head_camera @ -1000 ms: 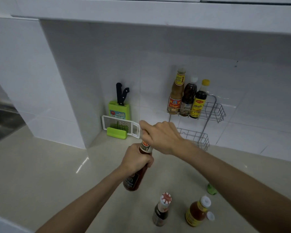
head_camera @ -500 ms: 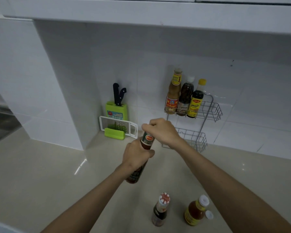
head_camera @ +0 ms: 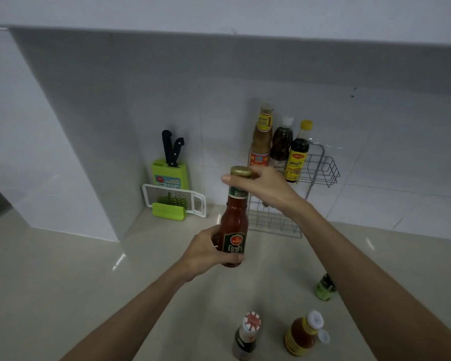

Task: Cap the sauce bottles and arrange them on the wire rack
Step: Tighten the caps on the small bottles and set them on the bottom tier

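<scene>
The left hand (head_camera: 206, 252) is wrapped around the lower body of the red sauce bottle (head_camera: 234, 227), held upright above the counter (head_camera: 63, 282), while the right hand (head_camera: 263, 187) has its fingers closed on the gold cap (head_camera: 242, 171) at the bottle's top. Behind the right wrist stands the wire rack (head_camera: 320, 168), its upper tier holding three capped bottles (head_camera: 280, 144) side by side (the lower tier is partly hidden by the arm). Left of the rack sit a green knife block (head_camera: 169, 173) and a grater (head_camera: 175, 199). Nearer the camera stand a dark bottle (head_camera: 246, 337), an orange bottle (head_camera: 303, 334) and a small green bottle (head_camera: 324, 287).
</scene>
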Demonstrator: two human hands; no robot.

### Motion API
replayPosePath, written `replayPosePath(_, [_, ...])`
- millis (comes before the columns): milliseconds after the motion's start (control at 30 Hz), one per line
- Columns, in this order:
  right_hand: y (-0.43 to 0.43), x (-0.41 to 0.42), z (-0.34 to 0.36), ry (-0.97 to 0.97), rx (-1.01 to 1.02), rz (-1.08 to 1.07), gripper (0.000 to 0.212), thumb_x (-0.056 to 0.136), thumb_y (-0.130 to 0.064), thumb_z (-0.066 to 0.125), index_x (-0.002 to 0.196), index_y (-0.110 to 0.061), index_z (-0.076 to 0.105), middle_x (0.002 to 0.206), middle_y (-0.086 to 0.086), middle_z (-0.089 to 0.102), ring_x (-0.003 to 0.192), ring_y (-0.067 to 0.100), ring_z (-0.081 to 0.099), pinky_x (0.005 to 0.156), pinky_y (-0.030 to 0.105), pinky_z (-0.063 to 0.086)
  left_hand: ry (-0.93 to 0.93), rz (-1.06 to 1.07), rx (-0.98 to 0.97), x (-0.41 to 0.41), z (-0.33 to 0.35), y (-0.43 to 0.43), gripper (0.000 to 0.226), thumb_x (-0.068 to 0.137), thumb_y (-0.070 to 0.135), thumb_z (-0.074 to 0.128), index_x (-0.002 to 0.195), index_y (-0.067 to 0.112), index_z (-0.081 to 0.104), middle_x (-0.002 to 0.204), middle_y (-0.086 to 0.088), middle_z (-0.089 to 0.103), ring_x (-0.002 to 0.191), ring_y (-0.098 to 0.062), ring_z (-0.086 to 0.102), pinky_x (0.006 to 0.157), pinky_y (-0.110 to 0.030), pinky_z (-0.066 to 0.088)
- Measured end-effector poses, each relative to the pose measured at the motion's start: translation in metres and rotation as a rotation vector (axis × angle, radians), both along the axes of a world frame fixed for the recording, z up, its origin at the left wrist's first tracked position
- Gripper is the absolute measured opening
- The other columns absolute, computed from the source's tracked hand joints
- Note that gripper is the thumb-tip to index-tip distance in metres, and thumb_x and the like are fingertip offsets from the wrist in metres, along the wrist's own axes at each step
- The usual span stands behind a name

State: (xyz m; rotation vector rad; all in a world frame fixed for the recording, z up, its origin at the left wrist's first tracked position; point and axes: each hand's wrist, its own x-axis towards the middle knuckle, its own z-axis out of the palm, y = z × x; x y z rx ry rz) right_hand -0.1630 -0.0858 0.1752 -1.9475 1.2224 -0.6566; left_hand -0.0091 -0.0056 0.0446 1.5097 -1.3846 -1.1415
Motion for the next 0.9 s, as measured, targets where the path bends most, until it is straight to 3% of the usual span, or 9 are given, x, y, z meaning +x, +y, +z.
replayPosePath(100, [0.006,-0.021,-0.051,-0.027,0.193,0.084,0.049,0.070,-0.050,0.078,0.111,-0.029,0.062,0.107,-0.009,0.065,0.095,0.012,0.064,0.070,0.034,0.061,-0.045,-0.008,0.054,-0.004,-0.013,-0.009,0.069,0.048,0.035,0.091,0.112,0.026,0.066,0.101,0.005,0.075,0.094,-0.010,0.071,0.088,-0.038,0.058])
replayPosePath(267, [-0.009,-0.046,-0.100,-0.263,0.285,-0.110,0.043,0.073,-0.026,0.081,0.112,-0.022,0.062,0.111,-0.001,0.063,0.095,0.016,0.066,0.069,0.037,0.062,-0.082,-0.095,0.144,-0.025,-0.026,-0.047,0.072,0.053,0.031,0.089,0.118,0.024,0.058,0.108,0.004,0.071,0.099,-0.011,0.067,0.088,-0.037,0.058])
replayPosePath(333, [-0.022,-0.050,-0.109,-0.296,0.238,-0.180,0.041,0.073,-0.022,0.082,0.108,-0.022,0.062,0.108,0.001,0.063,0.093,0.020,0.067,0.067,0.038,0.062,-0.091,-0.137,0.199,-0.030,-0.032,-0.071,0.081,0.060,0.024,0.087,0.130,0.022,0.047,0.126,-0.002,0.063,0.114,-0.015,0.060,0.099,-0.038,0.052])
replayPosePath(400, [-0.037,-0.050,-0.121,-0.291,0.128,-0.300,0.038,0.072,-0.020,0.083,0.103,-0.023,0.061,0.097,-0.006,0.064,0.087,0.021,0.067,0.069,0.041,0.061,-0.127,-0.165,0.265,-0.030,-0.039,-0.096,0.097,0.067,0.014,0.083,0.146,0.019,0.026,0.149,-0.005,0.041,0.135,-0.020,0.041,0.109,-0.034,0.040])
replayPosePath(500, [-0.061,-0.046,-0.144,-0.172,-0.075,-0.476,0.042,0.070,-0.025,0.084,0.105,-0.013,0.064,0.096,-0.004,0.067,0.087,0.014,0.063,0.072,0.026,0.050,-0.217,-0.132,0.359,-0.027,-0.046,-0.132,0.099,0.078,0.002,0.066,0.154,0.019,0.005,0.159,-0.007,0.020,0.142,-0.025,0.029,0.105,-0.030,0.038])
replayPosePath(567, [-0.075,-0.044,-0.157,-0.192,-0.124,-0.508,0.042,0.068,-0.027,0.084,0.103,-0.016,0.063,0.098,0.000,0.068,0.089,0.014,0.064,0.072,0.022,0.050,-0.222,-0.100,0.408,-0.023,-0.050,-0.150,0.095,0.080,-0.002,0.059,0.154,0.020,0.003,0.160,-0.009,0.017,0.142,-0.027,0.030,0.100,-0.030,0.041])
replayPosePath(667, [-0.094,-0.041,-0.168,-0.234,-0.142,-0.484,0.042,0.069,-0.022,0.084,0.102,-0.023,0.058,0.100,0.001,0.064,0.092,0.016,0.061,0.078,0.028,0.053,-0.206,-0.108,0.432,-0.021,-0.055,-0.174,0.093,0.080,-0.004,0.053,0.154,0.020,0.002,0.161,-0.008,0.014,0.139,-0.028,0.034,0.089,-0.028,0.044])
replayPosePath(800, [-0.119,-0.034,-0.182,-0.197,-0.130,-0.380,0.040,0.072,-0.021,0.082,0.102,-0.030,0.056,0.102,0.002,0.067,0.095,0.017,0.064,0.081,0.036,0.056,-0.127,-0.109,0.434,-0.027,-0.065,-0.192,0.092,0.078,-0.007,0.051,0.154,0.017,0.004,0.162,-0.006,0.010,0.147,-0.025,0.017,0.099,-0.028,0.037])
replayPosePath(900, [-0.134,-0.026,-0.195,-0.117,-0.100,-0.349,0.040,0.072,-0.024,0.082,0.106,-0.018,0.062,0.102,0.004,0.070,0.094,0.018,0.065,0.081,0.036,0.056,-0.086,-0.097,0.451,-0.028,-0.075,-0.197,0.092,0.074,-0.008,0.051,0.154,0.016,0.010,0.161,-0.006,0.017,0.147,-0.024,0.018,0.096,-0.027,0.035])
